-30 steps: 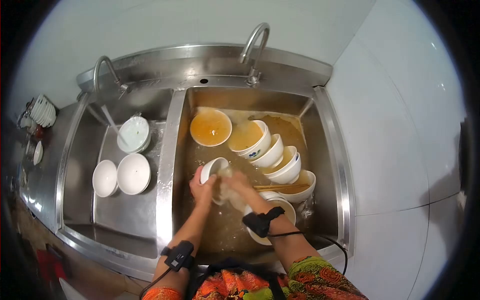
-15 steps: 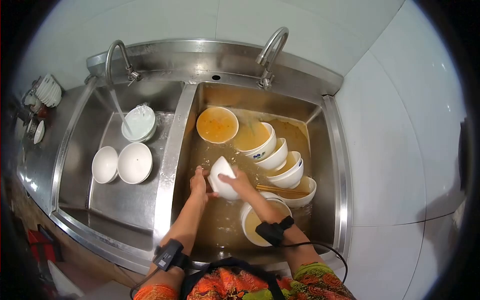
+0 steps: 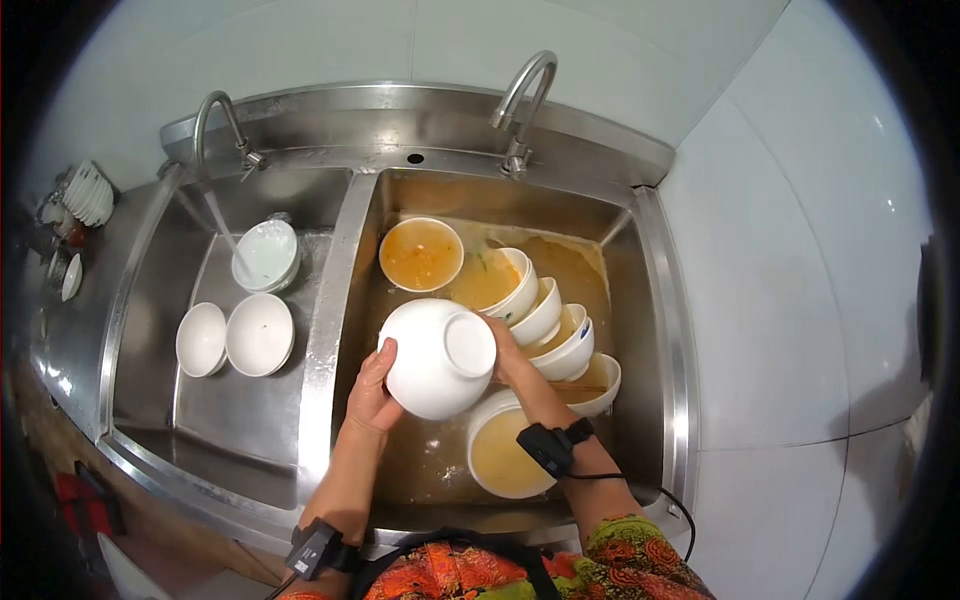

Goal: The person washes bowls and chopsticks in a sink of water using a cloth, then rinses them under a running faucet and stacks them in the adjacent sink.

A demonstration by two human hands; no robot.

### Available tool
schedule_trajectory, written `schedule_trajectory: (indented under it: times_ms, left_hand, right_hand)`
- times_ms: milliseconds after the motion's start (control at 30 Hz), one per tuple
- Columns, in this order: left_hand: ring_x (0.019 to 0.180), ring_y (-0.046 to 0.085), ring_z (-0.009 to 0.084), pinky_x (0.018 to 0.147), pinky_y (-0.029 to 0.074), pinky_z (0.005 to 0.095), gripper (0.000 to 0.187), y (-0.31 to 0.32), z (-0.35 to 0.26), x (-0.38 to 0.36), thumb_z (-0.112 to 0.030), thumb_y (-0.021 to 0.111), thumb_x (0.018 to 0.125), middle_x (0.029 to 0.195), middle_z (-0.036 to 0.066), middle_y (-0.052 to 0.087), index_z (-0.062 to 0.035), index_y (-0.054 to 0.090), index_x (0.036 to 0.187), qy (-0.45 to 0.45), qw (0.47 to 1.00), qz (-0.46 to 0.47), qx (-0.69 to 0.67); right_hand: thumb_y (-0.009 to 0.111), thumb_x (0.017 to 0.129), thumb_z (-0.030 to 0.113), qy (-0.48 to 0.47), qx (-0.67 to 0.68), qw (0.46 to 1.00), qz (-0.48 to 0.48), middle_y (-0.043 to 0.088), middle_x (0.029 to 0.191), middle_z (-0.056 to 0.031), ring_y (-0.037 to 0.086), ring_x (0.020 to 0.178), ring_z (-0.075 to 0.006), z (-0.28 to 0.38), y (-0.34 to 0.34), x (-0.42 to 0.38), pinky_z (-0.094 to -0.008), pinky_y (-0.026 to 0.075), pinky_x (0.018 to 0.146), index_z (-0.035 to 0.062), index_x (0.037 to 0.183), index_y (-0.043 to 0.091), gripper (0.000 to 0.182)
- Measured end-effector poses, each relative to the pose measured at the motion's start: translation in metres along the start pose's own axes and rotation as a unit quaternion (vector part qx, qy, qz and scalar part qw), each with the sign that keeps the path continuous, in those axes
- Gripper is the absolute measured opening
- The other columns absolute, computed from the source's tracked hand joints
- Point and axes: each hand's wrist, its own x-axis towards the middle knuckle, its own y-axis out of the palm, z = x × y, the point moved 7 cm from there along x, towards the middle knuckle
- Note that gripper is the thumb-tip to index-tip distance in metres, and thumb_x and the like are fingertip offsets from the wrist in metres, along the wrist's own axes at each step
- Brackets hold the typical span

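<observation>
A white bowl (image 3: 425,360) is tipped on its side between my hands, its round foot turned up and to the right. My left hand (image 3: 374,390) grips its left edge, thumb on the outer wall. Around the right side wraps my right hand (image 3: 505,350), its fingers mostly hidden behind the bowl. Below lies brownish water in the right sink basin (image 3: 420,515). Just right of my hands, several white bowls (image 3: 565,345) lean in a row in that water. A bowl of orange liquid (image 3: 422,255) sits behind, and a bowl of cloudy liquid (image 3: 510,455) is under my right forearm.
Water runs from the left faucet (image 3: 215,125) into a bowl (image 3: 266,255) in the left basin (image 3: 240,430). Two white bowls (image 3: 260,335) stand near it. The right faucet (image 3: 525,110) arches over the back rim. Stacked dishes (image 3: 88,195) sit at far left.
The held bowl has been raised toward the camera and turned, so its foot now shows. Both hands moved with it. The whole view has shifted slightly.
</observation>
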Motion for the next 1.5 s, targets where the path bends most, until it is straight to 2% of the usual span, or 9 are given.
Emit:
schedule_trajectory:
  times_ms: [67,100,233,467,533,633,1067,1300,1500]
  left_hand:
    - [0.100,0.058,0.0250,0.090,0.045,0.0391,0.046,-0.003,-0.001,0.002,-0.032,0.057,0.087,0.108,0.014,0.059,0.0031,0.051,0.115,-0.010,1.000,-0.014,-0.013]
    - [0.099,0.058,0.0254,0.091,0.045,0.0395,0.046,-0.005,0.002,0.001,-0.032,0.057,0.087,0.108,0.014,0.059,0.0031,0.051,0.115,-0.025,0.999,-0.025,-0.028]
    - [0.100,0.057,0.0260,0.090,0.045,0.0411,0.044,-0.050,0.034,0.009,-0.030,0.060,0.085,0.109,0.013,0.059,0.0007,0.051,0.116,-0.040,0.992,-0.115,-0.013]
    - [0.103,0.055,0.0240,0.092,0.046,0.0409,0.035,-0.073,0.064,0.020,-0.023,0.057,0.087,0.113,0.011,0.057,-0.0043,0.049,0.116,-0.042,0.957,-0.242,-0.157]
    - [0.105,0.054,0.0230,0.091,0.046,0.0388,0.037,-0.063,0.070,0.018,-0.026,0.053,0.089,0.115,0.010,0.055,-0.0057,0.048,0.119,-0.049,0.964,-0.230,-0.125]
    - [0.110,0.050,0.0232,0.091,0.045,0.0365,0.035,-0.041,0.065,-0.001,-0.023,0.042,0.093,0.121,0.010,0.050,-0.0061,0.044,0.124,-0.062,0.982,-0.178,-0.015]
    - [0.097,0.057,0.0249,0.084,0.048,0.0413,0.031,-0.113,0.066,0.015,-0.012,0.058,0.086,0.108,0.012,0.059,-0.0022,0.051,0.115,-0.015,0.965,-0.255,-0.051]
    - [0.094,0.058,0.0224,0.082,0.047,0.0357,0.033,-0.092,0.062,0.018,-0.009,0.056,0.085,0.106,0.013,0.060,0.0001,0.052,0.117,-0.002,0.966,-0.225,0.130]
    - [0.076,0.061,0.0234,0.071,0.050,0.0333,0.022,-0.117,0.071,0.016,-0.006,0.049,0.086,0.092,0.012,0.063,0.0018,0.058,0.104,-0.006,0.967,-0.239,0.085]
  right_hand:
    - [0.048,0.087,0.029,-0.113,-0.354,0.927,-0.050,0.063,0.094,-0.0160,0.061,0.087,-0.0311,0.006,-0.015,0.006,-0.0392,0.047,0.083,0.0013,0.109,0.051,0.036]
    - [0.053,0.083,0.025,-0.213,-0.656,0.717,-0.097,0.063,0.092,-0.0187,0.060,0.088,-0.0345,0.013,-0.009,-0.001,-0.0406,0.047,0.082,0.0017,0.108,0.051,0.034]
    - [0.056,0.074,0.012,-0.121,-0.762,0.632,-0.067,0.060,0.097,-0.0239,0.055,0.097,-0.0399,-0.012,-0.008,-0.019,-0.0435,0.043,0.084,0.0018,0.107,0.050,0.035]
    - [0.059,0.073,0.010,-0.148,-0.194,0.969,-0.040,0.060,0.099,-0.0026,0.057,0.082,-0.0110,0.014,0.009,-0.050,-0.0258,0.047,0.071,0.0014,0.108,0.055,0.036]
    - [0.060,0.075,0.016,-0.139,-0.240,0.960,-0.038,0.058,0.104,-0.0083,0.056,0.091,-0.0183,0.012,0.060,-0.081,-0.0315,0.045,0.080,0.0021,0.110,0.054,0.038]
    - [0.063,0.076,0.031,-0.341,-0.703,0.611,-0.128,0.039,0.125,-0.0165,0.033,0.118,-0.0341,-0.005,0.117,-0.110,-0.0439,0.029,0.099,0.0043,0.116,0.051,0.050]
    - [0.049,0.086,0.029,-0.076,-0.236,0.924,-0.290,0.055,0.111,-0.0195,0.054,0.095,-0.0285,-0.053,-0.051,0.026,-0.0387,0.043,0.083,0.0001,0.120,0.047,0.044]
    - [0.057,0.083,0.037,0.008,-0.403,0.913,-0.067,0.060,0.098,-0.0167,0.058,0.083,-0.0247,-0.011,0.043,0.032,-0.0361,0.045,0.075,-0.0008,0.107,0.056,0.045]
    - [0.060,0.079,0.029,-0.339,-0.596,0.728,0.021,0.057,0.101,-0.0190,0.055,0.093,-0.0360,-0.001,0.090,-0.054,-0.0400,0.043,0.081,-0.0018,0.104,0.057,0.039]
